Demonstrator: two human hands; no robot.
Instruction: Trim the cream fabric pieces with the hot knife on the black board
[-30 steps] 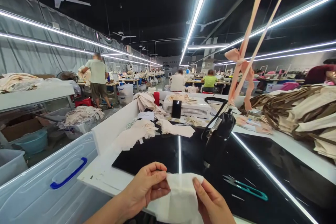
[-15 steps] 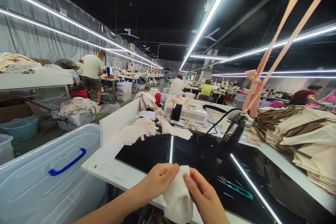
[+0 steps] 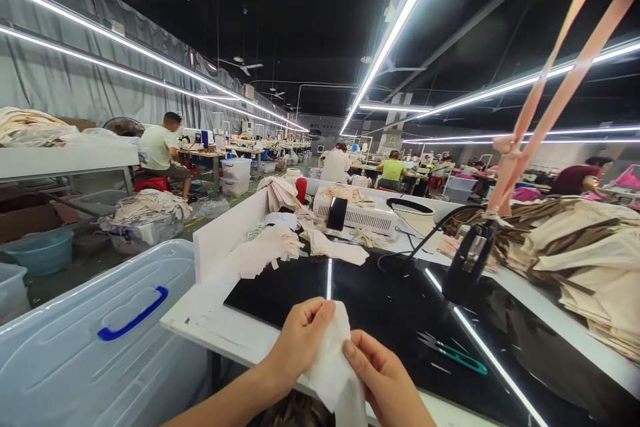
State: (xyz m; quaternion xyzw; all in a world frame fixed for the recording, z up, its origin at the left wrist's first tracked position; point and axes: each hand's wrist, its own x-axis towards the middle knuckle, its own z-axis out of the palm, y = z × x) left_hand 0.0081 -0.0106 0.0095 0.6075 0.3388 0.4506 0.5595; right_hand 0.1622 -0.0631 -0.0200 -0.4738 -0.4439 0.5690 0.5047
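Note:
Between my hands hangs a white piece of fabric (image 3: 334,363), its lower end dropping past the table's front edge. My left hand (image 3: 301,337) pinches its upper left edge between thumb and fingers. On the other side, my right hand (image 3: 376,368) grips the right edge lower down, thumb on top. Behind them lies a glossy black board (image 3: 380,293) on the white table (image 3: 200,320). Teal-handled thread snips (image 3: 453,353) rest on the board to the right, with small scraps around. A dark hand-held machine (image 3: 470,257) hangs from a pink fabric strap (image 3: 525,127).
Cream fabric pieces (image 3: 270,250) lie at the board's back left. A phone (image 3: 337,213) leans against a white vented box (image 3: 373,219). Brown and cream fabric is piled (image 3: 595,260) at right. A lidded plastic bin (image 3: 100,367) stands left. Several people work at machines beyond.
My left hand has moved up slightly and my right hand sits lower along the fabric, which now hangs longer. The hanging machine has swung right. A person at back left has sat down.

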